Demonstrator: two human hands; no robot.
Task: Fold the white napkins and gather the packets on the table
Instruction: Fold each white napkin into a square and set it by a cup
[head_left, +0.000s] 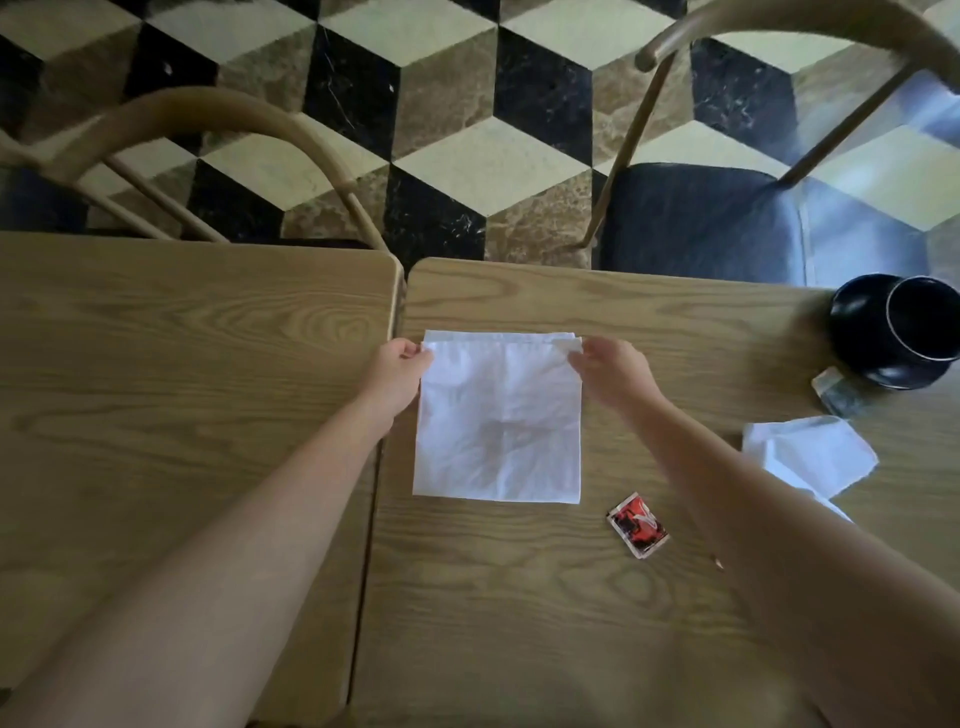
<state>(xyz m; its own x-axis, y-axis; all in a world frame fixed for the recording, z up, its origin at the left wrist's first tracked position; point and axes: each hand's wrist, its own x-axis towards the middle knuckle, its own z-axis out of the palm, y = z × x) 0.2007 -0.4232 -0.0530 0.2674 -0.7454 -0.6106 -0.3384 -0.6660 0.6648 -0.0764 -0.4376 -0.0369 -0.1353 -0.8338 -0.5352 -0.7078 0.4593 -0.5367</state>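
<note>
Both hands pinch the far corners of the flat white napkin (498, 421): the left hand (397, 371) has its grip clamped on the far left corner, thumb and fingers closed on the edge, and the right hand (610, 371) has its grip clamped on the far right corner in the same way. Along that far edge a narrow strip of the napkin is turned over on itself. Everything else of the napkin lies spread and square on the right-hand wooden surface (519, 623), its left edge close to the seam where a second wooden surface (182, 364) butts against it.

Near the napkin's near right corner, but apart from it, lies a red packet (638, 525). Further right, partly hidden by the right forearm, a second white napkin (815, 457) lies crumpled and loosely folded. Beyond it, at the right edge of the surface, stands a black bowl (898, 332), with a small greyish packet (836, 389) just beside its base.

Past the surfaces stand two wooden chairs (727, 218) on a floor of cube-patterned tiles (467, 104).
</note>
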